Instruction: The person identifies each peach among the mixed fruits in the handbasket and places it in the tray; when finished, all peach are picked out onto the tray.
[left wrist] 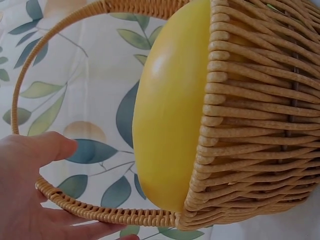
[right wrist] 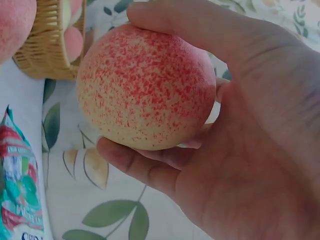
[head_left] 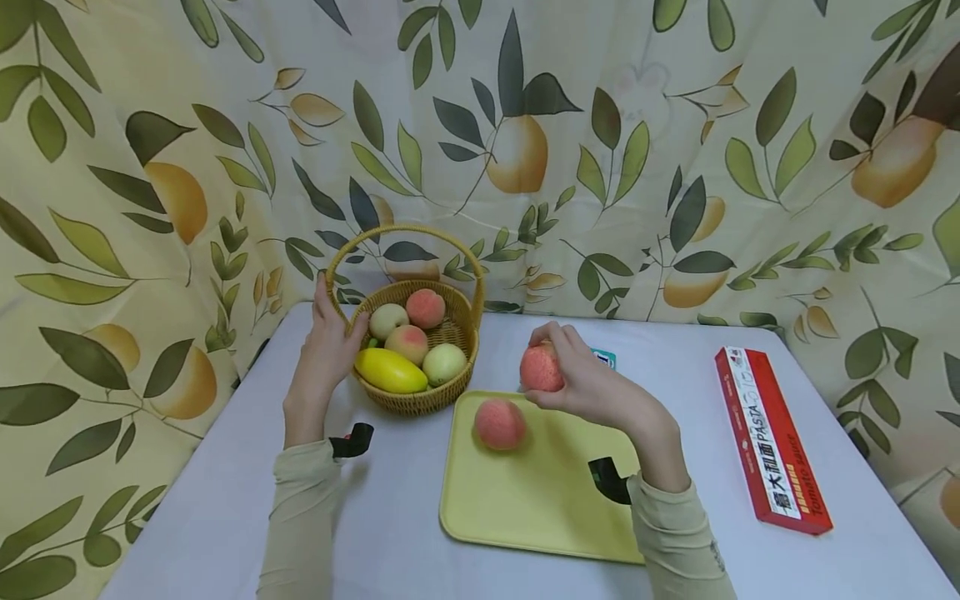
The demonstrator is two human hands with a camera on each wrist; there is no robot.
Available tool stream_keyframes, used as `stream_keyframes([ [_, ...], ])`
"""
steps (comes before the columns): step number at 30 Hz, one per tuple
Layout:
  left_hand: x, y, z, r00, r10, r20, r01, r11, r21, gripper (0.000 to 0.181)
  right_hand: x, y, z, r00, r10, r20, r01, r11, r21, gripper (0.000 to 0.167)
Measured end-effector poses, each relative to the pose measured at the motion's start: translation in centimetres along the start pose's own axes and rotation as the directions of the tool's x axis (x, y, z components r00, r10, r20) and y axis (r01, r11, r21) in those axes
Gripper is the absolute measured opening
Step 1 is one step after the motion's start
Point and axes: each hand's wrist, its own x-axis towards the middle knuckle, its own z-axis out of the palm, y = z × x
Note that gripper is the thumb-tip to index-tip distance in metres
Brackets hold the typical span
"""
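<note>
The held peach [head_left: 542, 367] is gripped in the right hand [head_left: 596, 387], thumb and fingers curled on opposite sides of it, near the far edge of the yellow tray [head_left: 540, 512]; how high it hangs above that edge is hard to tell. Much of its rounded face bulges out past the fingertips, so a loosened pinch could let it roll free. On the tray just below and to the left sits 1 loose peach [head_left: 498, 423], which could be set rolling if the held fruit knocked it; the tray's rim looks low and might not stop it. Just left of the tray stands the wicker basket [head_left: 416, 404], carrying 2 more peaches [head_left: 426, 307], 2 pale green fruits [head_left: 444, 364] and 1 long yellow fruit [head_left: 390, 371] leaning up on the near rim. That yellow fruit seems the likeliest to tumble out if the basket were tipped. The left hand [head_left: 324, 350] is at the basket's arched handle [head_left: 420, 231], its fingers fairly straight rather than wrapped round; such a light hold may steady the basket poorly if it were bumped. Behind the right hand, a small teal packet [head_left: 604, 358] is mostly hidden and could be brushed by the knuckles. Farther right, the red pasta box [head_left: 776, 442] lies flat on the white table [head_left: 390, 500], well apart from both hands.
</note>
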Motion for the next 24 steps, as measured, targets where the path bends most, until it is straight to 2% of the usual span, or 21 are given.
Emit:
stream_keyframes([
  [8, 0.1, -0.1, 0.0, 1.0, -0.018, 0.003, 0.018, 1.0, 0.002, 0.094, -0.9, 0.8, -0.8, 0.996, 0.064, 0.062, -0.065, 0.998, 0.007, 0.055],
  [19, -0.1, 0.0, -0.1, 0.999, -0.041, 0.022, 0.041, 0.999, 0.023, 0.094, -1.3, 1.7, -1.3, 0.989, 0.079, 0.122, -0.087, 0.994, 0.064, 0.042],
  [24, -0.1, 0.1, -0.1, 0.999, -0.044, 0.02, 0.044, 0.999, 0.02, 0.094, -1.4, 2.5, -1.7, 0.985, 0.095, 0.141, -0.102, 0.994, 0.043, 0.041],
])
